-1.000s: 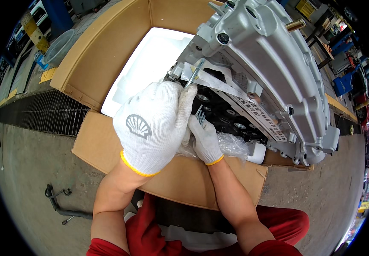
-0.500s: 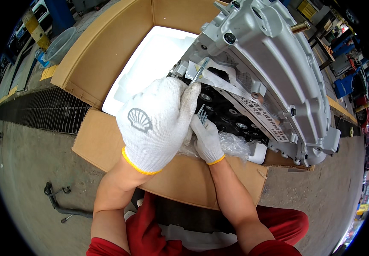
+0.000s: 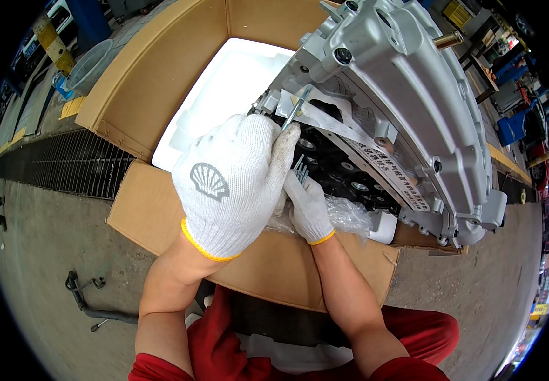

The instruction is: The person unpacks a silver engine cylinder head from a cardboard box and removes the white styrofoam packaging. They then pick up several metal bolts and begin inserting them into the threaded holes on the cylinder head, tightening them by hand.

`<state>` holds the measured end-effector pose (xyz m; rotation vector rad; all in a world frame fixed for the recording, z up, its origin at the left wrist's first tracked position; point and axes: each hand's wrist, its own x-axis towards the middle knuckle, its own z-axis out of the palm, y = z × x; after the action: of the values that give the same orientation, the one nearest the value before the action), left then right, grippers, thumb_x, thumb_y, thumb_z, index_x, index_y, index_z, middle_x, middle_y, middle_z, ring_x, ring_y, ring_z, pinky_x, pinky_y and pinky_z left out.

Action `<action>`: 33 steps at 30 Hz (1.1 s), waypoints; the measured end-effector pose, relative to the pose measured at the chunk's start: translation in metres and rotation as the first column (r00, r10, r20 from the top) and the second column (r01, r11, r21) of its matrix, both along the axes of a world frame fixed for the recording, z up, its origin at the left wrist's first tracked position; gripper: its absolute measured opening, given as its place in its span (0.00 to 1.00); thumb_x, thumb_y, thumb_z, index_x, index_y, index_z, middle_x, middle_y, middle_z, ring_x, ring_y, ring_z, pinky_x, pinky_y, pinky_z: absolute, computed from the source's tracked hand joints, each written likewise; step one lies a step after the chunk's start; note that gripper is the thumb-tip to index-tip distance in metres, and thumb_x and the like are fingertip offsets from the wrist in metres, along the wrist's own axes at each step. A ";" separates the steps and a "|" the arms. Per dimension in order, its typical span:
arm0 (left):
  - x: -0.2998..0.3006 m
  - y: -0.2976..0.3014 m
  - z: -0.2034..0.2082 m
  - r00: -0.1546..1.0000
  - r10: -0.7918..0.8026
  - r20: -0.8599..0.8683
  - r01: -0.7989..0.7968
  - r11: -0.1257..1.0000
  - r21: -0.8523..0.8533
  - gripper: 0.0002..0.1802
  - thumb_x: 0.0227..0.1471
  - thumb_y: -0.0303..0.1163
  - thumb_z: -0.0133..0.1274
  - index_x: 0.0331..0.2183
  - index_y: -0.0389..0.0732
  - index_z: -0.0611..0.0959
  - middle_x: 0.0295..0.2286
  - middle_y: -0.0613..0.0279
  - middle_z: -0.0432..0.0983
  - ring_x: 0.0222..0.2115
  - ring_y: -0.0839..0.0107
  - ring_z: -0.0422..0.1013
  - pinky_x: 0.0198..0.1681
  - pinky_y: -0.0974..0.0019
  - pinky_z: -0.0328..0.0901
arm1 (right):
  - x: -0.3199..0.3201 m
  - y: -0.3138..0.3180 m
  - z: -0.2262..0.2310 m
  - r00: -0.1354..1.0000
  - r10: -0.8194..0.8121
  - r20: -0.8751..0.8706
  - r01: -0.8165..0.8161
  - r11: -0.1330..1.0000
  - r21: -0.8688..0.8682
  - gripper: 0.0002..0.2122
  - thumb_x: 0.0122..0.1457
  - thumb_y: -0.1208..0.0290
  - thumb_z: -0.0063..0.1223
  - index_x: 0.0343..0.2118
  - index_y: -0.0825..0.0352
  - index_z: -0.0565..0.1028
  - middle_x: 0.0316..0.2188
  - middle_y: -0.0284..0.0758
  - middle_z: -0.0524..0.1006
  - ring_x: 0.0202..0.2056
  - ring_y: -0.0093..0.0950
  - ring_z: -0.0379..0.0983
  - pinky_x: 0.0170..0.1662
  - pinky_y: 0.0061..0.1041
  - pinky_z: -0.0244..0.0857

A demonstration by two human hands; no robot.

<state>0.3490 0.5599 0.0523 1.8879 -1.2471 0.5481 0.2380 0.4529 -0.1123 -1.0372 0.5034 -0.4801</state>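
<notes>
My left hand (image 3: 233, 174), in a white knit glove with a yellow cuff, pinches a slim silver stud bolt (image 3: 298, 106) between thumb and fingers. The stud points up and away, in front of the engine's underside. Just to the right and lower, my gloved right hand (image 3: 308, 209) is closed round several similar silver studs (image 3: 300, 170), whose ends stick up past the fingers. Beyond both hands a large silver engine assembly (image 3: 408, 89) stands tilted in an open cardboard box (image 3: 154, 82). A printed white paper strip (image 3: 382, 165) crosses its dark opening.
White foam (image 3: 223, 82) lines the box's left side. Crumpled clear plastic (image 3: 349, 216) lies by my right hand. On the floor at left are a black hose (image 3: 100, 312) and a metal grate (image 3: 52, 162). A grey tub (image 3: 89, 68) stands farther back.
Both hands stay almost in place, with the stud in my left hand shifting very slightly. At the far left edge, a person's dark-clad legs or feet show more.
</notes>
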 end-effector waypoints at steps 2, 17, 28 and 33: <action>0.000 0.000 -0.001 1.000 -0.012 -0.026 0.012 1.000 -0.017 0.10 0.54 0.31 0.69 0.29 0.37 0.83 0.24 0.53 0.78 0.24 0.56 0.75 0.29 0.58 0.68 | 0.000 0.000 0.000 1.000 0.007 -0.003 -0.007 1.000 -0.008 0.16 0.75 0.61 0.48 0.37 0.71 0.78 0.18 0.32 0.76 0.20 0.22 0.70 0.26 0.23 0.65; -0.001 0.005 0.001 0.981 -0.016 -0.192 0.041 0.991 0.127 0.16 0.52 0.38 0.72 0.33 0.36 0.87 0.23 0.54 0.80 0.22 0.61 0.77 0.27 0.62 0.70 | -0.001 0.000 0.008 1.000 0.008 -0.019 -0.008 1.000 -0.004 0.16 0.75 0.62 0.49 0.36 0.71 0.78 0.18 0.32 0.76 0.21 0.21 0.70 0.27 0.23 0.65; 0.000 0.002 -0.001 0.995 -0.036 -0.092 0.036 0.999 0.001 0.07 0.56 0.29 0.65 0.28 0.38 0.84 0.21 0.54 0.77 0.18 0.61 0.73 0.24 0.61 0.66 | 0.002 0.002 0.000 0.999 -0.025 0.033 0.024 0.999 0.025 0.15 0.75 0.61 0.49 0.38 0.70 0.78 0.18 0.33 0.76 0.21 0.23 0.71 0.27 0.24 0.65; 0.000 0.001 -0.006 0.986 -0.088 -0.138 0.079 0.994 -0.072 0.06 0.57 0.28 0.64 0.29 0.37 0.84 0.21 0.53 0.77 0.19 0.59 0.73 0.24 0.59 0.65 | 0.000 0.000 0.002 1.000 0.003 0.014 -0.004 1.000 0.019 0.15 0.75 0.61 0.50 0.38 0.70 0.77 0.17 0.34 0.75 0.21 0.23 0.71 0.27 0.25 0.65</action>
<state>0.3494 0.5608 0.0461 1.7787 -1.1954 0.3993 0.2379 0.4532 -0.1099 -1.0153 0.4924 -0.4786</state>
